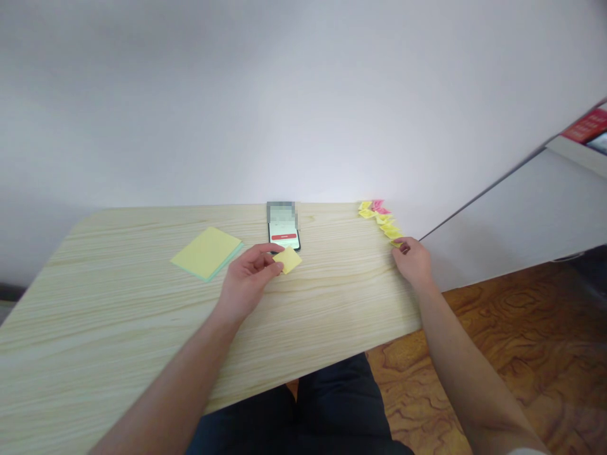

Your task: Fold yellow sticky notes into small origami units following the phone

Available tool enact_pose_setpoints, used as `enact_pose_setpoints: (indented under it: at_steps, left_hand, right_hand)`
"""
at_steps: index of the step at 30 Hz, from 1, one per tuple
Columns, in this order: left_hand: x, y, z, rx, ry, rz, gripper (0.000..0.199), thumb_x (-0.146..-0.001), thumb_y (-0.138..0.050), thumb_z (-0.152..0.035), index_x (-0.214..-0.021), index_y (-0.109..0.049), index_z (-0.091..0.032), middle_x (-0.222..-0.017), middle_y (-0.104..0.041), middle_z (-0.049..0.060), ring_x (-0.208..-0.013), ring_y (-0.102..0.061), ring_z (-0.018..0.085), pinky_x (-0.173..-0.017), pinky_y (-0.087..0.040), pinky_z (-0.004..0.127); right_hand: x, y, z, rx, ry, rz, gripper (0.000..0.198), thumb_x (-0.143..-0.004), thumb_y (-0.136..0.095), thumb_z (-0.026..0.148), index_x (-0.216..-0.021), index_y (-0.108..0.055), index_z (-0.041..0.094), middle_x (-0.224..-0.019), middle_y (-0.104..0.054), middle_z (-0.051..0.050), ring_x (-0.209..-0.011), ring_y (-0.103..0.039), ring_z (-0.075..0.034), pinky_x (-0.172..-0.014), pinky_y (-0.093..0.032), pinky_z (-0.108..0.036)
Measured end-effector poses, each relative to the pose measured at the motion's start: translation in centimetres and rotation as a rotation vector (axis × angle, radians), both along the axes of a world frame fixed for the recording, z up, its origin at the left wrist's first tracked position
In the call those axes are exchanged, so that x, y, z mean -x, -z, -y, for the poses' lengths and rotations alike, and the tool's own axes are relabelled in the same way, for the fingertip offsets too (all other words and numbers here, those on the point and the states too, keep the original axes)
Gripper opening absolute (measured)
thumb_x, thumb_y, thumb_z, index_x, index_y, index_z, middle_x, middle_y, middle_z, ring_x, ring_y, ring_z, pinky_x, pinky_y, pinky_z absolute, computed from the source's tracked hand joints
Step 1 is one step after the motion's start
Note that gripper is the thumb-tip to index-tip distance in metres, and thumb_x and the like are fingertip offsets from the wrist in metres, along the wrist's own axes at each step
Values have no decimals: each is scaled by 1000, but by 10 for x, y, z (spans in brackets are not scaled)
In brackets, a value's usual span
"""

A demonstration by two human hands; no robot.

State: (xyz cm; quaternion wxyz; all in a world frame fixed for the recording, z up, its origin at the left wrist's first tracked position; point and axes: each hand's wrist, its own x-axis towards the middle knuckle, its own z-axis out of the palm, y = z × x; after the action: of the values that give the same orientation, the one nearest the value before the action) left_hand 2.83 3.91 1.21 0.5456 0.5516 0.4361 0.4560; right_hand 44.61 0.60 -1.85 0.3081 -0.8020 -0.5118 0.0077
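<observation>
Between thumb and fingers, my left hand (251,275) pinches a small yellow folded paper square (288,259), just in front of the phone. Over at the right edge of the table, my right hand (411,258) is closed on a yellow folded paper piece (396,242), partly hidden by the fingers. That piece is at the near end of a row of small yellow folded papers (386,226). A pink folded paper (379,206) lies at the row's far end, by the wall.
A stack of square paper (206,251), yellow on top with green below, lies on the left of the wooden table (142,316). A phone (284,227) with a lit screen lies near the white wall (284,101). My legs are below the front edge.
</observation>
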Motion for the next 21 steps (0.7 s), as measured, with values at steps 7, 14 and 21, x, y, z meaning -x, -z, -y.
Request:
enact_pose_setpoints:
  at_steps: [7,14,21]
  left_hand:
    - [0,2,1,43,-35,-20,16,-77,-78,-30,-89,-79,-20,-81,-73,3,-78,-63,19,-76,-47,31]
    - [2,6,0,78,35,204,26,-70,-84,-24,-95,-78,-18,-74,-69,2,-72,-61,15,-70,-46,28]
    - [1,-1,3,121,33,289,22,-76,-83,-30,-93,-77,-17,-68,-67,2,-65,-59,13,-65,-46,27]
  right_hand:
    - [15,-14,-1,-81,-15,-5,21,-77,-57,25,-92,-71,17,-82,-66,-4,-70,-58,-19,-72,-47,-33]
    - [144,-39,6,-310,-471,-224,21,-87,-60,22,-105,-69,22,-87,-65,-2,-75,-61,-16,-70,-50,-31]
    - [226,-54,-1,-334,-894,-341,20,-90,-70,26,-109,-73,25,-103,-68,-5,-96,-64,-18,-83,-54,-34]
